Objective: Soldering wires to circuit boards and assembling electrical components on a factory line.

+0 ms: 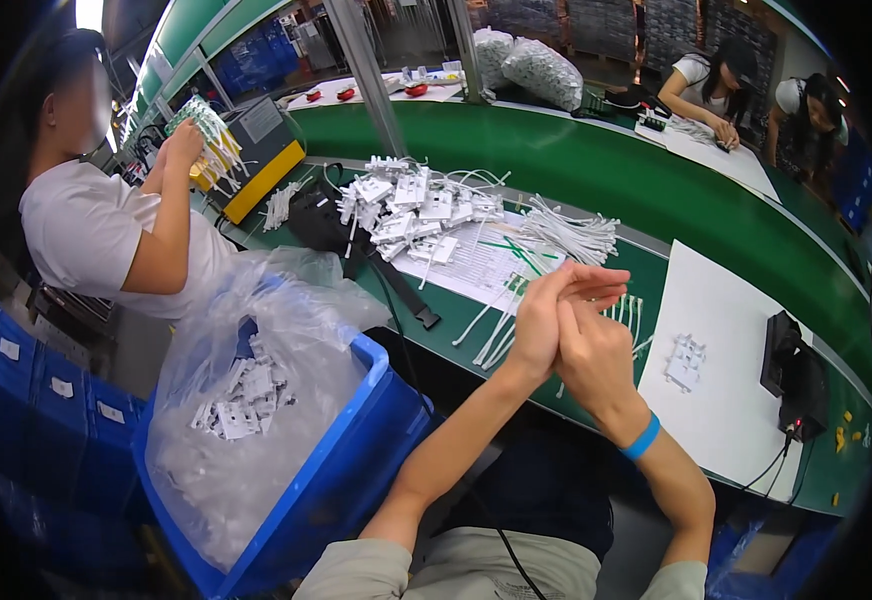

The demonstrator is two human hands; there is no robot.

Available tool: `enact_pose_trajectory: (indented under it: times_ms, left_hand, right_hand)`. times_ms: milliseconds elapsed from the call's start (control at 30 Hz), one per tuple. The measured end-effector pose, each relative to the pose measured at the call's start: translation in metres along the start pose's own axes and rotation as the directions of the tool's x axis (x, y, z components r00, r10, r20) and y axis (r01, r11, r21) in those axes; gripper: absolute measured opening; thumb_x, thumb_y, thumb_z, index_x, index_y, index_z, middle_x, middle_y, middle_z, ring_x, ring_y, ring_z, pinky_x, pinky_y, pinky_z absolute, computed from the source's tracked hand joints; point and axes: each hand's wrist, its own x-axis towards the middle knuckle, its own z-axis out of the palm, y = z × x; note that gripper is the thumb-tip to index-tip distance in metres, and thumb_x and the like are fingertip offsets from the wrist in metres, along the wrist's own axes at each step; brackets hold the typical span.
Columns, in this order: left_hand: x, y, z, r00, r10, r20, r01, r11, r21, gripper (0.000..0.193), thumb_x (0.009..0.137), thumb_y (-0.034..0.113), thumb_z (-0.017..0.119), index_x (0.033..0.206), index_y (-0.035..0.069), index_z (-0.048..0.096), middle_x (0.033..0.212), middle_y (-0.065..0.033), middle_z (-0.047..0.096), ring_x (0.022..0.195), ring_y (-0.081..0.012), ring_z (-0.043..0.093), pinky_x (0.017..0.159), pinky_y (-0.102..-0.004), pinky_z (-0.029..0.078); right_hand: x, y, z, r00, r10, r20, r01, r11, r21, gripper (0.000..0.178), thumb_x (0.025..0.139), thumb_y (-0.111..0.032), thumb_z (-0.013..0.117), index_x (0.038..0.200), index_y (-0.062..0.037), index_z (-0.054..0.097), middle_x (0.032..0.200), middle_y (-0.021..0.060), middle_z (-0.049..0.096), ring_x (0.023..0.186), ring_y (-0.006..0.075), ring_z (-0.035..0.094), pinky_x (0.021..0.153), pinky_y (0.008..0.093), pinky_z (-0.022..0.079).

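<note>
Green counter (pixel 650 265) bears heaped white plastic parts (pixel 424 205) toward its far edge; at the near edge, left hand (pixel 539 328) and right hand (pixel 596 358) press together, any contents hidden.

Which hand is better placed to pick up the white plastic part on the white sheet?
Probably the right hand: it is nearer the white plastic part, on that side of the body. The left hand is farther left.

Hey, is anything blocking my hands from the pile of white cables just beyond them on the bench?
Nothing visible blocks your left hand or right hand from the pile of white cables; the green strands lie off at its near left side.
</note>
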Motion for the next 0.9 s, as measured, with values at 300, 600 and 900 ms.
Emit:
enact_pose_trajectory:
  times_ms: [300,600,900]
  left_hand:
    - [-0.005,0.002,-0.005,0.999,-0.032,0.005,0.032,0.998,0.060,0.058,0.109,0.035,0.034,0.099,-0.008,0.072,0.106,-0.0246,0.074,0.103,-0.0305,0.069,0.103,-0.0401,0.050]
    - [-0.008,-0.034,-0.033,0.918,-0.158,-0.364,-0.138,0.732,-0.667,0.026,0.089,0.003,0.050,0.114,0.001,0.051,0.084,-0.0067,0.052,0.080,-0.0210,0.054,0.082,-0.0357,0.047]
    - [0.024,0.010,-0.155,0.853,0.182,-0.490,-0.303,0.936,-0.179,0.053,0.094,0.002,0.046,0.147,-0.007,0.045,0.087,-0.0021,0.046,0.074,-0.0135,0.042,0.078,-0.0309,0.040]
  right_hand:
    - [-0.001,0.005,0.004,1.000,-0.013,0.002,0.013,0.996,0.086,0.013,0.077,-0.007,0.066,0.085,-0.0038,0.057,0.074,0.0098,0.059,0.063,0.0269,0.064,0.053,0.0385,0.049]
    - [-0.007,0.011,-0.009,0.991,0.110,-0.079,-0.081,0.947,0.310,0.014,0.088,-0.009,0.073,0.098,-0.0023,0.065,0.077,0.0113,0.064,0.061,0.0306,0.062,0.054,0.0375,0.049]
    - [-0.050,0.048,-0.095,0.641,0.749,-0.165,-0.216,0.383,0.898,0.031,0.112,-0.028,0.046,0.103,0.0004,0.055,0.086,0.0128,0.068,0.080,0.0206,0.069,0.080,0.0348,0.057]
